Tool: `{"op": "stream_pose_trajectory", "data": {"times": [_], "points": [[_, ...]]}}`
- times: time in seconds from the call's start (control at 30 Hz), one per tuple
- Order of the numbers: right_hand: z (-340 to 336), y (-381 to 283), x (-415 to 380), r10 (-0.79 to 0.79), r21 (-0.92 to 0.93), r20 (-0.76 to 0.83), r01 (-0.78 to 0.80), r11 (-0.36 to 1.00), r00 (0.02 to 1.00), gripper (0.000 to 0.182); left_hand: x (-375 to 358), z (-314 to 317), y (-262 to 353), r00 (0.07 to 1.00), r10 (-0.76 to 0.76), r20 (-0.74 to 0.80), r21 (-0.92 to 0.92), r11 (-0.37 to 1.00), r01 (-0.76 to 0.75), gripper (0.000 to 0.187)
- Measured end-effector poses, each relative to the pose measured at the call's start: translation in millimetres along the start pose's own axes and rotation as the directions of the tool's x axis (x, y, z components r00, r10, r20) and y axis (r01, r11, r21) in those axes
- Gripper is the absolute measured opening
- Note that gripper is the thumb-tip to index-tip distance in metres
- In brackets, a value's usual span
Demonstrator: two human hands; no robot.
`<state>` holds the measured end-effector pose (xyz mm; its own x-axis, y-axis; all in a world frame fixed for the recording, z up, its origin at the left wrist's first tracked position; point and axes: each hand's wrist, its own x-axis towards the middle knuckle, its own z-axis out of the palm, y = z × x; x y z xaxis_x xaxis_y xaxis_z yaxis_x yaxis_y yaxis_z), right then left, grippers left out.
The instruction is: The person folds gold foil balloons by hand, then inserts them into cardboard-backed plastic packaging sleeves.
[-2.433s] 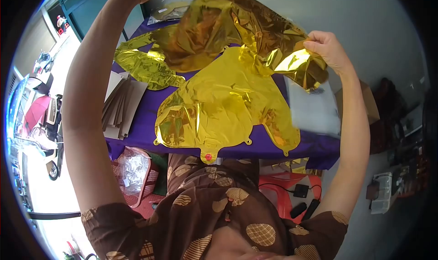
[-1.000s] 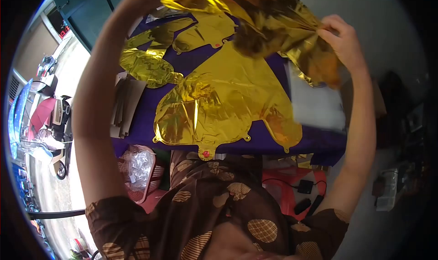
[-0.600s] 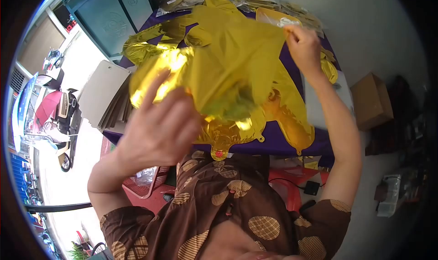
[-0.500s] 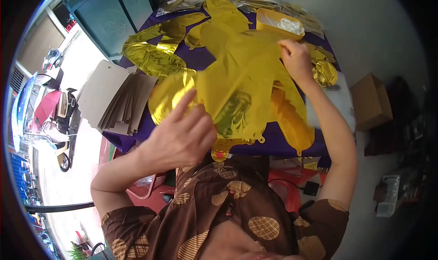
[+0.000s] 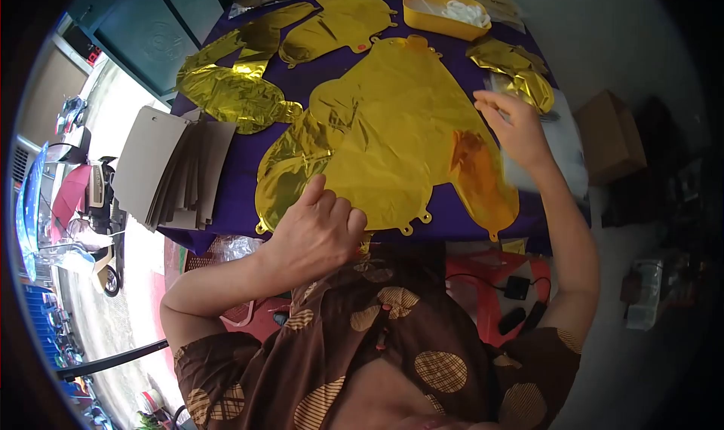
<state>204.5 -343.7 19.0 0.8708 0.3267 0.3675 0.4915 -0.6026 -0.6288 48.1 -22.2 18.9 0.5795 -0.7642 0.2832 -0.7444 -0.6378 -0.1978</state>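
A large flat gold foil balloon [image 5: 392, 128] lies spread on the purple table [image 5: 234, 196]. My left hand [image 5: 317, 230] is at the balloon's near edge, fingers curled over the foil and gripping it. My right hand [image 5: 516, 128] hovers just over the balloon's right side with its fingers apart and nothing in them; it is slightly blurred.
More flat gold balloons [image 5: 234, 90] lie at the far left, crumpled gold foil [image 5: 516, 72] at the far right. A yellow tray [image 5: 445, 15] of white pieces stands at the back. Grey cards [image 5: 177, 173] are stacked left; a cardboard box [image 5: 611, 136] sits right of the table.
The balloon that both hands held up in the air has come down and now lies flat on top of the one on the table. My right hand has let go of it.
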Motion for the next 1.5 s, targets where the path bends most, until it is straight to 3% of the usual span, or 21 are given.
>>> {"op": "stream_pose_trajectory", "data": {"times": [0.2,0.3,0.6,0.83,1.5], "points": [[-17,-11,-44,0.024,0.112,0.011,-0.025,0.993,1.000,0.019,-6,-8,16,0.985,-0.104,0.136,-0.086,0.990,0.116,0.018],[-19,-16,-54,0.046,0.148,0.010,-0.047,0.988,0.999,0.019,1,-4,14,0.986,-0.123,0.115,-0.093,0.987,0.134,0.019],[-19,-33,-70,-0.039,0.096,0.049,0.035,0.995,0.998,0.020,15,11,12,0.987,-0.094,0.133,-0.067,0.992,0.104,0.022],[-14,-33,-77,-0.082,0.093,0.027,0.080,0.992,0.996,0.017,17,15,11,0.993,-0.075,0.094,-0.088,0.993,0.083,0.014],[-10,-39,-78,-0.055,0.118,0.097,0.043,0.992,0.994,0.018,25,8,14,0.979,-0.074,0.189,-0.090,0.992,0.092,0.014]]}}
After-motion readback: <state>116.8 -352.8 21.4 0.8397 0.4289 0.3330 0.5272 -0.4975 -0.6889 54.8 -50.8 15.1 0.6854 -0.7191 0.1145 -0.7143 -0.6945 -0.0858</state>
